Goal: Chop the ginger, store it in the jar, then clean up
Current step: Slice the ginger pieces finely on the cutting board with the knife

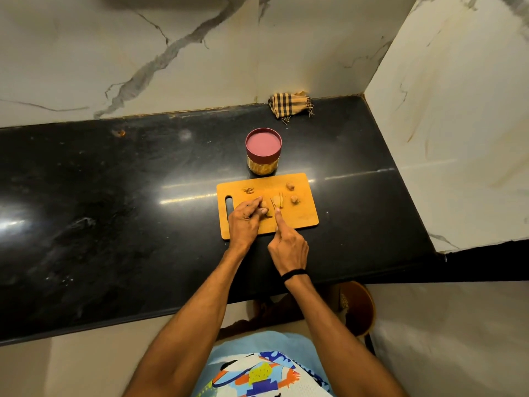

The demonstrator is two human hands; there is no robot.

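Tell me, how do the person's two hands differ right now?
The left hand curls its fingers round a ginger piece; the right hand stretches its index finger forward. The right wrist wears a black band; the left wrist is bare. Both reach over the orange cutting board.

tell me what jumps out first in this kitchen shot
The orange cutting board glows against the black counter, with both hands on it: the left hand pinches a ginger piece while the right hand points its index finger forward beside it. Just behind the board stands a jar with a red lid, and a checked cloth lies crumpled by the back wall.
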